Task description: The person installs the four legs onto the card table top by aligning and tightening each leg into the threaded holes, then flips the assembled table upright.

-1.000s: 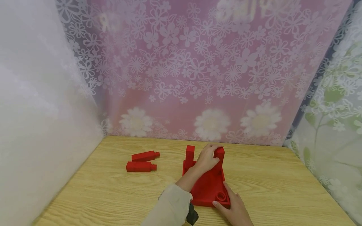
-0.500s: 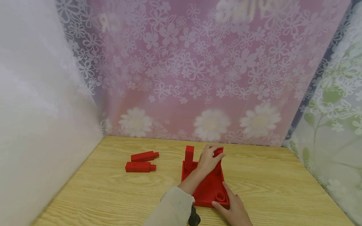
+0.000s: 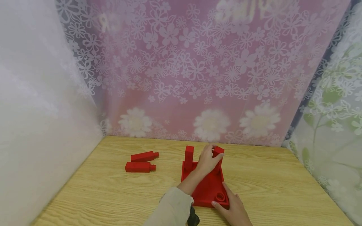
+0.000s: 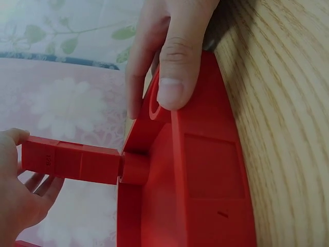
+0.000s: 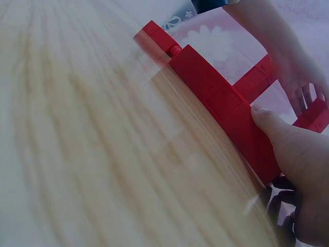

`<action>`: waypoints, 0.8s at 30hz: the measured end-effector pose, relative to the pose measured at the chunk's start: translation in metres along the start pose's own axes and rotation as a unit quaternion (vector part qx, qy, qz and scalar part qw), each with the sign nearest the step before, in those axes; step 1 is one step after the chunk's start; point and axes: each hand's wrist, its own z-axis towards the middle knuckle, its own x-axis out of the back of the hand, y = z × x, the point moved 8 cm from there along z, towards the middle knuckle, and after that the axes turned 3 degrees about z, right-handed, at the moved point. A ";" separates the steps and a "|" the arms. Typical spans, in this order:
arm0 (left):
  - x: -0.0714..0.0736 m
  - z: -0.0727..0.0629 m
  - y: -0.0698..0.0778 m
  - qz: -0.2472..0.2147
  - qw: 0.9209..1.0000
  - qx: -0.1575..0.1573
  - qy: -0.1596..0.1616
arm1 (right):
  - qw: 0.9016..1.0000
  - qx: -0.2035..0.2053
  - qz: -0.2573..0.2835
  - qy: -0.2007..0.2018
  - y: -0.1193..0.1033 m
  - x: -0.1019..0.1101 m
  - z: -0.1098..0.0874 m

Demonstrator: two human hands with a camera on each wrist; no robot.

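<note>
A red square tabletop-like tray (image 3: 207, 191) with a low rim lies on the wooden table, its inside facing up. My left hand (image 3: 207, 161) reaches across it and grips the upper part of the far-right red leg (image 4: 72, 159). In the left wrist view that leg's narrow end meets a round socket (image 4: 135, 168); how deep it sits is hidden. My right hand (image 3: 234, 205) holds the near-right corner, thumb on the front rim. Beside that thumb is a bare ring socket (image 3: 220, 197). Another red leg (image 3: 189, 157) stands upright at the far-left corner.
Two loose red legs (image 3: 138, 167) with narrow threaded-looking ends lie left of the tray, ends pointing right. Wooden tabletop (image 3: 99, 194) surrounds everything. A floral pink curtain (image 3: 169, 94) hangs behind, with pale sheets at both sides.
My left fingers have shifted round the top of the far-right leg, and its top face now looks turned. My right hand stays at the corner.
</note>
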 end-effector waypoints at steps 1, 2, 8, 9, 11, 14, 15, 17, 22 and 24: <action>0.000 0.000 0.000 0.005 1.000 0.001 -0.005 | 1.000 0.000 0.001 0.000 0.000 0.000 0.000; -0.001 0.001 0.000 0.011 1.000 0.002 -0.010 | 1.000 0.000 0.002 0.000 0.001 0.000 0.000; -0.002 0.005 0.002 0.039 0.999 0.008 -0.033 | 1.000 -0.005 0.000 0.003 0.002 0.000 0.000; -0.002 0.005 0.003 0.042 0.998 0.007 -0.037 | 1.000 -0.006 -0.002 0.003 0.002 0.000 0.000; -0.003 0.006 0.004 0.047 0.998 0.006 -0.043 | 1.000 -0.009 -0.005 0.003 0.002 0.000 0.000; -0.005 0.007 0.005 0.056 0.997 0.011 -0.047 | 1.000 -0.014 -0.008 0.001 0.002 -0.001 0.001; -0.005 0.007 0.005 0.060 0.997 0.016 -0.045 | 1.000 -0.015 -0.008 0.000 0.002 -0.001 0.001; -0.005 0.008 0.006 0.067 0.997 0.028 -0.034 | 1.000 -0.016 -0.007 -0.001 0.002 -0.001 0.001; 0.001 0.007 0.007 0.059 0.996 0.056 0.020 | 1.000 -0.013 -0.006 -0.002 0.000 -0.001 0.000; 0.002 0.006 0.006 0.052 0.996 0.059 0.033 | 1.000 -0.011 -0.004 -0.002 0.000 -0.001 0.000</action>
